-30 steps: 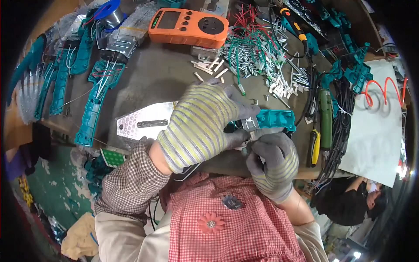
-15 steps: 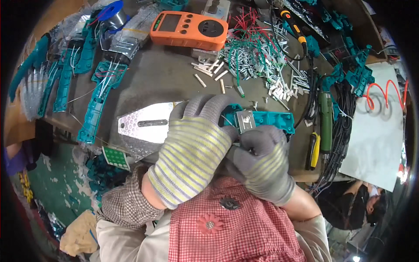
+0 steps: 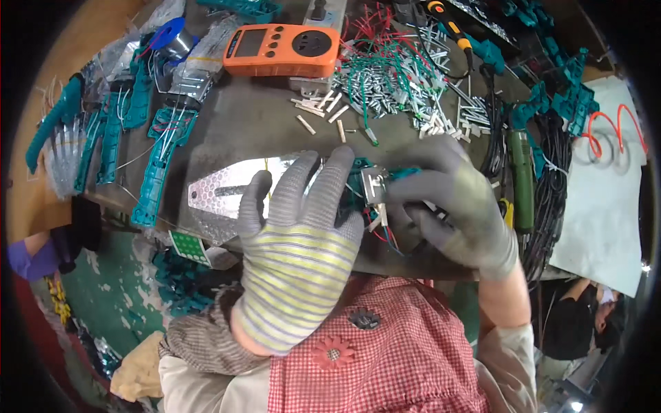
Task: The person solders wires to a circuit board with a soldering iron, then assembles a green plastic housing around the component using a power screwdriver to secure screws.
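My left hand [image 3: 296, 255], in a grey knit glove with yellow stripes, lies palm down with spread fingers. It rests over a shiny pointed metal plate [image 3: 219, 180] in bubble wrap and the left end of a teal plastic handle shell [image 3: 354, 196]. A small square metal plate [image 3: 374, 186] sits on the shell. Red and blue wires [image 3: 389, 237] with a pale piece stick out below it. My right hand [image 3: 465, 206], gloved alike and blurred, hovers over the shell's right part with bent fingers, hiding most of it. What its fingertips touch cannot be made out.
Beyond my hands lie an orange meter [image 3: 282, 51], a heap of small metal and white parts with red and green wires [image 3: 385, 86], and a screwdriver [image 3: 451, 31]. Teal shells [image 3: 162, 165] are at left. A green tool [image 3: 521, 182] and black cables [image 3: 547, 199] are at right.
My right hand has moved up and right, from beside my left hand to over the shell. My left fingers have spread apart. Coloured wires now show below the small metal plate.
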{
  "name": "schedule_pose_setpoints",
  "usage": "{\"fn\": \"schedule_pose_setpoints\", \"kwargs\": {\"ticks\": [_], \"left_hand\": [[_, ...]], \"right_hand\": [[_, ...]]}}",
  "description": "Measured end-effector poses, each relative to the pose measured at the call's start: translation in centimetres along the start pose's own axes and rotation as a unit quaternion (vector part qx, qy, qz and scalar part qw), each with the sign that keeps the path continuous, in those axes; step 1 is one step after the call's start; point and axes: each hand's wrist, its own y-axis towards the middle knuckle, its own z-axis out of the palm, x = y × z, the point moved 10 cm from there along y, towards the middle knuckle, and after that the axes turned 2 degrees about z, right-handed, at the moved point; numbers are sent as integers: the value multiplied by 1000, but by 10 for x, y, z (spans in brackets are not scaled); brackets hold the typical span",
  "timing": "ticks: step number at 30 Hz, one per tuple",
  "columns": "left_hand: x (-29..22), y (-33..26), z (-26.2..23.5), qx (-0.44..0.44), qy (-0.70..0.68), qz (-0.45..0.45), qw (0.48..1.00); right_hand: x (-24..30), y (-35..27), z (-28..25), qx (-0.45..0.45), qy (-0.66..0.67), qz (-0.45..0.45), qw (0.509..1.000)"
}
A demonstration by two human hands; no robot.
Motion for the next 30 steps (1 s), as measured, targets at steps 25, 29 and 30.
{"fn": "schedule_pose_setpoints", "kwargs": {"ticks": [25,29,30], "left_hand": [[-25,-5,16,-97,66,-16,993],[-31,-13,16,-126,84,40,988],[-32,-15,16,-133,98,33,986]], "right_hand": [[-54,-15,44,-65,98,-83,990],[-55,-16,44,-70,115,-64,989],[-55,-17,41,-73,113,-61,989]]}}
